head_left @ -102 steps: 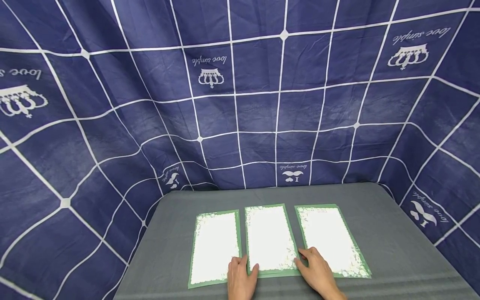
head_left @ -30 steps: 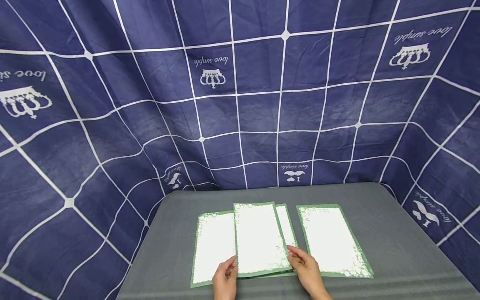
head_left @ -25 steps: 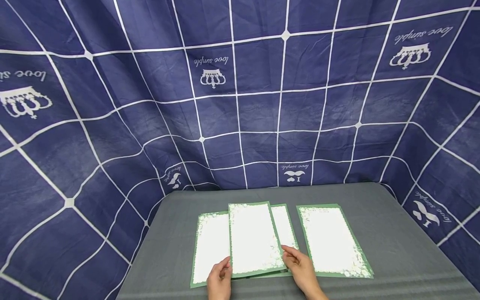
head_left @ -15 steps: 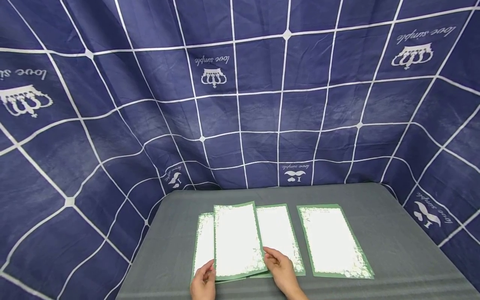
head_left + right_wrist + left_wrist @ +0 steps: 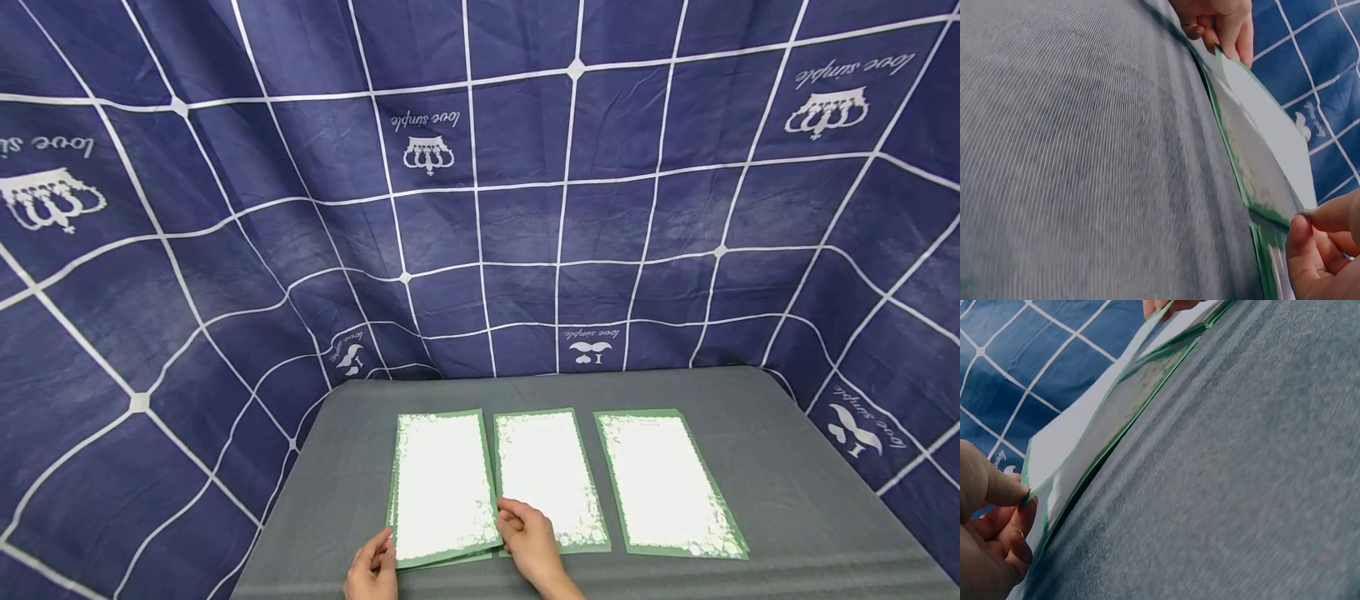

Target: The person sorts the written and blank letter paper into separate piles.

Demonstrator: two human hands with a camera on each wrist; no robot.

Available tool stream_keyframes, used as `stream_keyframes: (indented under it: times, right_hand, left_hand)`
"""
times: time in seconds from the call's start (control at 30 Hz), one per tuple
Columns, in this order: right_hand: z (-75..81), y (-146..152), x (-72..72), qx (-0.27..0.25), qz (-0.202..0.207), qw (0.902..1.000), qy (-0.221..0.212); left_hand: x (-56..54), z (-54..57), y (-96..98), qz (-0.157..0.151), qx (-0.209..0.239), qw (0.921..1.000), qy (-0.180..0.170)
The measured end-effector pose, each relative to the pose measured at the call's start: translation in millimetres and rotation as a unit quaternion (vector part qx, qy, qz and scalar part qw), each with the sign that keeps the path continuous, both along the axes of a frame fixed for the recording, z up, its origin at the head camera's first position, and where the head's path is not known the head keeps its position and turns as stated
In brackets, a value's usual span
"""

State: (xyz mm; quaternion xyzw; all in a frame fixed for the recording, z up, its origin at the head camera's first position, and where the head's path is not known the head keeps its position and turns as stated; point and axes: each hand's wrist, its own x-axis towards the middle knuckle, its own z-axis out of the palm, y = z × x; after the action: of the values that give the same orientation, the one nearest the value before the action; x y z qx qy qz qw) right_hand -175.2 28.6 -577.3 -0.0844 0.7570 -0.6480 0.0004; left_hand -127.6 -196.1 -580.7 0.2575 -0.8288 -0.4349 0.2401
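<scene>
Both hands hold a green-bordered sheet of paper [image 5: 442, 483] with a white middle and floral corners. My left hand [image 5: 372, 571] pinches its lower left corner between thumb and fingers, as the left wrist view shows. At the lower right edge, my right hand [image 5: 531, 537] pinches it between thumb and forefinger. The sheet bows slightly, its near edge raised over another green-bordered sheet [image 5: 1247, 150] lying on the table. In the head view the held sheet covers most of that lower one; a strip shows along the left and near edges.
Just right of the held sheet lies the middle green-bordered sheet [image 5: 547, 475]. Farther right is a stack of similar sheets [image 5: 667, 483], slightly fanned at the edge. Grey cloth covers the table [image 5: 780, 500]. A blue curtain [image 5: 517, 225] with white lines hangs behind and at the sides.
Both hands have lifted the sheet off the middle pile and carried it left, over the left one. The middle pile's top is uncovered again; the right stack stays put.
</scene>
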Motion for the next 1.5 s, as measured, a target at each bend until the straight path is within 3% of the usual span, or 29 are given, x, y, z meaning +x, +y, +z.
stream_keyframes:
  times: [0.23, 0.53, 0.77, 0.97, 1.2, 1.5]
  right_hand:
    - [3.1, -7, 2.5, 0.015, -0.003, 0.9997, 0.017]
    - [-1.6, -8, 0.5, 0.033, -0.002, 0.9991, 0.028]
    - [-1.3, -11, -0.5, 0.062, -0.008, 0.9973, 0.039]
    - [-1.0, -13, -1.3, 0.061, 0.009, 0.9976, 0.033]
    - [0.5, -14, -1.2, 0.131, -0.001, 0.9896, 0.059]
    - [2.2, -12, -0.7, 0.141, 0.015, 0.9888, 0.048]
  left_hand:
    - [2.4, -4.3, -5.9, -0.018, 0.0, 0.9994, -0.029]
    - [0.0, -6.3, -8.5, 0.004, 0.0, 0.9993, -0.037]
    - [-1.8, -0.7, -8.5, 0.005, -0.008, 0.9987, -0.05]
    - [-3.9, -0.6, -8.2, 0.008, -0.013, 0.9986, -0.05]
    - [-5.3, -5.6, -4.6, 0.03, -0.029, 0.9987, -0.03]
    - [-4.1, -11.2, -2.5, 0.038, -0.025, 0.9986, -0.027]
